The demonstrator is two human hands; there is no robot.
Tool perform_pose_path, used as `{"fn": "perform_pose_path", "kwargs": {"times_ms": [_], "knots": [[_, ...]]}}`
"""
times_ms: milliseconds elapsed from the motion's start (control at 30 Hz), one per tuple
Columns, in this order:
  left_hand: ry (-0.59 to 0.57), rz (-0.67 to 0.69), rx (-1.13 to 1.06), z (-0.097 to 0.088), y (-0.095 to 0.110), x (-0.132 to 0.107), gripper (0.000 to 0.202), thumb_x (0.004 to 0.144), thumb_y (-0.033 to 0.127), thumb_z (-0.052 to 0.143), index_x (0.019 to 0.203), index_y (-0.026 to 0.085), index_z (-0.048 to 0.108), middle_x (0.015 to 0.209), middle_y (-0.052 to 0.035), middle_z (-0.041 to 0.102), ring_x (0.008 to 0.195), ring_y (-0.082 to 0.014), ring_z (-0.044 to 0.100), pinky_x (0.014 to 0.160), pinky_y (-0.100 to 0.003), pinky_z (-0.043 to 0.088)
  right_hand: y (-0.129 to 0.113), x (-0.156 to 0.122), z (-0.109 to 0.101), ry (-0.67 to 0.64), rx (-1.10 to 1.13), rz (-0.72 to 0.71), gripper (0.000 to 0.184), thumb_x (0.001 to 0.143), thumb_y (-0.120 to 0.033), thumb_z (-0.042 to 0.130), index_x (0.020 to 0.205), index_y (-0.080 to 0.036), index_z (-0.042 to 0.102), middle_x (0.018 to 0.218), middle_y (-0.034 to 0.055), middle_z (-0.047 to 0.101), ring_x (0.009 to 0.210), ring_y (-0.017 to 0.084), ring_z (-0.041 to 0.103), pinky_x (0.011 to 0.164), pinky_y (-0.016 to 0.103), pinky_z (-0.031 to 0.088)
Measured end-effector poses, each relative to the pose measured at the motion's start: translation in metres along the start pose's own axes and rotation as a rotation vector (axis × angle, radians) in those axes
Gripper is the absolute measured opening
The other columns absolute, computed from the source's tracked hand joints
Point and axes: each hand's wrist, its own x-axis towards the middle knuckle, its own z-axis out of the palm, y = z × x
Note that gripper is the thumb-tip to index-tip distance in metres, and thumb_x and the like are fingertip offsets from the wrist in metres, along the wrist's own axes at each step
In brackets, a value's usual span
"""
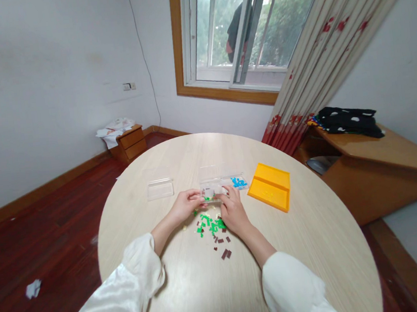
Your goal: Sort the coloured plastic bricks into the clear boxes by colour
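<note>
My left hand grips the left end of a small clear plastic box, fingers closed around its edge. Around the box's right end, my right hand is closed, its thumb side against the box. A few green and dark bits show inside the box, though my fingers hide part of it. Just below the hands lies a loose pile of small green pieces on the table. Small dark brown pieces are scattered nearer to me, and a few pale yellow bits lie among the green.
The round wooden table carries an open clear box at left. Behind my right hand, another clear container holds blue pieces. An open yellow case lies at right. Beyond the table stand a small cabinet and a curtain.
</note>
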Motion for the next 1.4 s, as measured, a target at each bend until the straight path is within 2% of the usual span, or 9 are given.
{"fn": "perform_pose_path", "kwargs": {"times_ms": [200, 367, 467, 633, 867, 1033, 1233, 1400], "knots": [[-0.025, -0.015, 0.002, -0.0014, -0.0040, 0.0011, 0.038, 0.052, 0.027, 0.082, 0.081, 0.009, 0.065, 0.065, -0.0045, 0.069, 0.057, -0.0134, 0.064, 0.063, -0.026, 0.053, -0.0017, 0.0015, -0.0006, -0.001, 0.053, 0.045, 0.032, 0.069, 0.003, 0.036, 0.079, -0.017, 0.059, 0.112, 0.0120, 0.048, 0.112, 0.025, 0.038, 0.094, 0.048, 0.038], [0.001, 0.006, 0.017, -0.0033, -0.0049, 0.0019, 0.037, 0.053, 0.027, 0.082, 0.080, 0.008, 0.065, 0.065, -0.0051, 0.069, 0.056, -0.0128, 0.064, 0.061, -0.024, 0.052, -0.0004, 0.0011, 0.0003, 0.024, 0.121, 0.091, 0.028, 0.073, 0.000, 0.035, 0.068, -0.018, 0.055, 0.103, 0.0096, 0.050, 0.105, 0.024, 0.042, 0.089, 0.045, 0.041], [0.001, 0.009, 0.014, -0.0032, -0.0045, 0.0016, 0.037, 0.053, 0.027, 0.081, 0.081, 0.009, 0.065, 0.065, -0.0043, 0.069, 0.056, -0.0127, 0.064, 0.061, -0.023, 0.052, -0.0011, 0.0008, 0.0003, 0.027, 0.143, 0.093, 0.030, 0.072, 0.000, 0.035, 0.076, -0.018, 0.059, 0.105, 0.0095, 0.050, 0.106, 0.024, 0.041, 0.091, 0.046, 0.039], [-0.008, 0.018, 0.013, -0.0029, -0.0047, 0.0014, 0.036, 0.054, 0.028, 0.081, 0.080, 0.009, 0.064, 0.063, -0.0038, 0.068, 0.055, -0.0126, 0.063, 0.061, -0.024, 0.051, -0.0030, 0.0002, 0.0008, -0.016, 0.148, 0.057, 0.038, 0.071, -0.001, 0.037, 0.091, -0.019, 0.064, 0.118, 0.0097, 0.046, 0.115, 0.025, 0.036, 0.097, 0.049, 0.035], [-0.014, 0.008, 0.008, -0.0022, -0.0051, 0.0015, 0.039, 0.052, 0.029, 0.082, 0.081, 0.009, 0.065, 0.064, -0.0041, 0.069, 0.056, -0.0129, 0.064, 0.062, -0.025, 0.052, -0.0035, 0.0001, 0.0015, -0.016, 0.161, 0.087, 0.032, 0.070, -0.002, 0.038, 0.083, -0.019, 0.062, 0.116, 0.0096, 0.047, 0.114, 0.025, 0.038, 0.097, 0.049, 0.036], [-0.005, 0.000, 0.000, -0.0019, -0.0053, 0.0016, 0.040, 0.051, 0.029, 0.082, 0.081, 0.008, 0.065, 0.062, -0.0040, 0.068, 0.055, -0.0127, 0.063, 0.061, -0.025, 0.052, -0.0025, -0.0003, 0.0020, -0.028, 0.149, 0.072, 0.034, 0.072, -0.002, 0.037, 0.090, -0.018, 0.062, 0.116, 0.0100, 0.047, 0.115, 0.025, 0.037, 0.097, 0.048, 0.036], [-0.015, 0.002, -0.004, -0.0029, -0.0054, 0.0021, 0.038, 0.052, 0.027, 0.082, 0.080, 0.009, 0.064, 0.062, -0.0034, 0.068, 0.055, -0.0122, 0.063, 0.060, -0.023, 0.051, -0.0026, -0.0004, 0.0021, -0.027, 0.162, 0.096, 0.030, 0.071, -0.002, 0.039, 0.083, -0.019, 0.061, 0.115, 0.0092, 0.048, 0.114, 0.025, 0.038, 0.098, 0.048, 0.036], [-0.016, 0.011, 0.012, -0.0042, -0.0058, 0.0027, 0.034, 0.055, 0.024, 0.080, 0.082, 0.009, 0.065, 0.063, -0.0036, 0.068, 0.056, -0.0127, 0.063, 0.061, -0.024, 0.051, -0.0033, -0.0003, 0.0008, -0.035, 0.166, 0.088, 0.033, 0.072, -0.002, 0.038, 0.089, -0.018, 0.061, 0.116, 0.0101, 0.047, 0.114, 0.024, 0.037, 0.099, 0.047, 0.034]]}}
